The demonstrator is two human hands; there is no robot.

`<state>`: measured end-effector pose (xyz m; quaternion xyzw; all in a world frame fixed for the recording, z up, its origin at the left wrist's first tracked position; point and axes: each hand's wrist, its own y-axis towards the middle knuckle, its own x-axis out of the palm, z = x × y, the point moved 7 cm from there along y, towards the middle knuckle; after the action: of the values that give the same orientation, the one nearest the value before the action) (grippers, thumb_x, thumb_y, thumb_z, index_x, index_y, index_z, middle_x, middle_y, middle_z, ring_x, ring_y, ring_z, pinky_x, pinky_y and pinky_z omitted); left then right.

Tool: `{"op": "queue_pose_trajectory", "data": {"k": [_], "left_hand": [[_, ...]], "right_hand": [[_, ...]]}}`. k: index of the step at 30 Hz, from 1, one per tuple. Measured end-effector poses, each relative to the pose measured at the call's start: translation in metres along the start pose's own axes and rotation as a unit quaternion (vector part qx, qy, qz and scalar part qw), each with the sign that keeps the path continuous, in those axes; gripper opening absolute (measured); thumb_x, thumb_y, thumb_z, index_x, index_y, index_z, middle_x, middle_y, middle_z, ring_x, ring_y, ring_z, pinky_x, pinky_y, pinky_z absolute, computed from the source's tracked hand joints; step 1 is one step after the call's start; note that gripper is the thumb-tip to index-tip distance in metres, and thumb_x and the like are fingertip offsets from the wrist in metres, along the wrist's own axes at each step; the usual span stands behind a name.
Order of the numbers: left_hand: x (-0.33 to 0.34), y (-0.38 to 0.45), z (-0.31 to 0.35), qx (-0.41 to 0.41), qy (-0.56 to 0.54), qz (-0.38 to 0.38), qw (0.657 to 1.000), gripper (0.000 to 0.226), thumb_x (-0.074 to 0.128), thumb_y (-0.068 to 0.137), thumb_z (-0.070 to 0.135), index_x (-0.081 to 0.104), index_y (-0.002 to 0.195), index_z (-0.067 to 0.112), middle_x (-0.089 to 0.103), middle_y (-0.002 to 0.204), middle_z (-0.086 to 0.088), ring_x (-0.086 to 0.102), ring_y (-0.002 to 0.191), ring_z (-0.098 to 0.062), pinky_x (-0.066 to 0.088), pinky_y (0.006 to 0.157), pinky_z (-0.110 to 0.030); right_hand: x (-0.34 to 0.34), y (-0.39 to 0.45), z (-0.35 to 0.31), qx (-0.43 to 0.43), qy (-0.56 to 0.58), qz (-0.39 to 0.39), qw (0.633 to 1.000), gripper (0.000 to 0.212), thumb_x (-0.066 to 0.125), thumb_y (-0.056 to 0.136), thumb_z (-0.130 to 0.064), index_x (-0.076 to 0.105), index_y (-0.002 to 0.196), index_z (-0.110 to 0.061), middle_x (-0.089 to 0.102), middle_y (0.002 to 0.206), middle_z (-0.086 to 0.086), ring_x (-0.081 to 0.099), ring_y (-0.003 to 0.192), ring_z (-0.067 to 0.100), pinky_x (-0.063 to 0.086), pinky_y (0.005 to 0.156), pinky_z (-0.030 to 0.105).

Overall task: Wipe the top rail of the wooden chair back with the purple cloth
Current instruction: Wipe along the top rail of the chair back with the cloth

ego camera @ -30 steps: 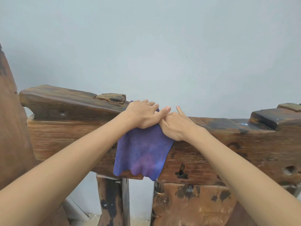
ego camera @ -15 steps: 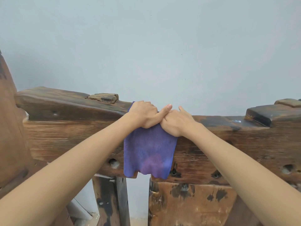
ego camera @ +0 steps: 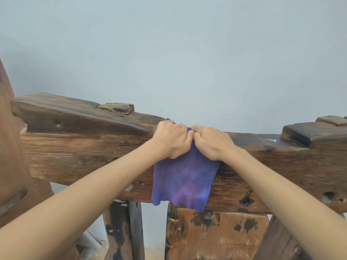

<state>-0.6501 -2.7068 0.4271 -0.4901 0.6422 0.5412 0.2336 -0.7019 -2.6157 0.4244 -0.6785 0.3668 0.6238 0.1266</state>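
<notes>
A: Since the earlier frame both hands and the cloth (ego camera: 183,182) slid right along the rail (ego camera: 84,139).

B: Now at frame centre. Left hand (ego camera: 171,140) and right hand (ego camera: 211,142) side by side, touching, both pressing the cloth down.

A: Soft, light, drapes. Pin its top fold. Far side hidden.

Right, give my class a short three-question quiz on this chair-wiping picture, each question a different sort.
1. True or false: both hands press the purple cloth onto the top rail.
2. Where does the cloth's loose end hang? A) down the rail's near face B) on the floor C) over a forearm
3. Fill in: the left hand and right hand are ____ each other.

Key: 1 true; 2 A; 3 touching.
</notes>
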Motion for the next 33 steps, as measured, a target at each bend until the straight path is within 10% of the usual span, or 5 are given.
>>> {"op": "queue_pose_trajectory", "data": {"k": [9, 17, 33], "left_hand": [[0.02, 0.033, -0.002, -0.043, -0.029, -0.194, 0.98, 0.063, 0.008, 0.103, 0.042, 0.059, 0.129, 0.016, 0.06, 0.14, -0.007, 0.054, 0.13, -0.027, 0.034, 0.099, -0.043], [0.022, 0.023, 0.021, -0.081, -0.161, -0.178, 0.967, 0.061, 0.013, 0.104, 0.042, 0.05, 0.139, 0.008, 0.047, 0.152, -0.009, 0.039, 0.142, -0.027, 0.028, 0.112, -0.046], [0.04, 0.052, 0.014, -0.092, -0.201, -0.282, 0.933, 0.055, 0.019, 0.101, 0.027, 0.058, 0.138, 0.018, 0.052, 0.15, -0.007, 0.049, 0.134, -0.027, 0.034, 0.113, -0.044]], "right_hand": [[0.011, 0.027, 0.026, 0.021, -0.031, -0.084, 0.996, 0.05, 0.02, 0.102, -0.037, 0.056, 0.137, -0.03, 0.057, 0.145, 0.002, 0.051, 0.13, 0.028, 0.036, 0.095, 0.042], [0.007, 0.002, 0.04, -0.009, -0.06, -0.054, 0.997, 0.055, 0.017, 0.106, -0.033, 0.043, 0.149, -0.012, 0.041, 0.159, 0.008, 0.036, 0.146, 0.022, 0.019, 0.121, 0.04], [0.007, 0.034, 0.046, 0.022, -0.078, -0.094, 0.992, 0.057, 0.017, 0.097, -0.039, 0.054, 0.138, -0.024, 0.055, 0.146, 0.002, 0.052, 0.131, 0.027, 0.036, 0.095, 0.043]]}}
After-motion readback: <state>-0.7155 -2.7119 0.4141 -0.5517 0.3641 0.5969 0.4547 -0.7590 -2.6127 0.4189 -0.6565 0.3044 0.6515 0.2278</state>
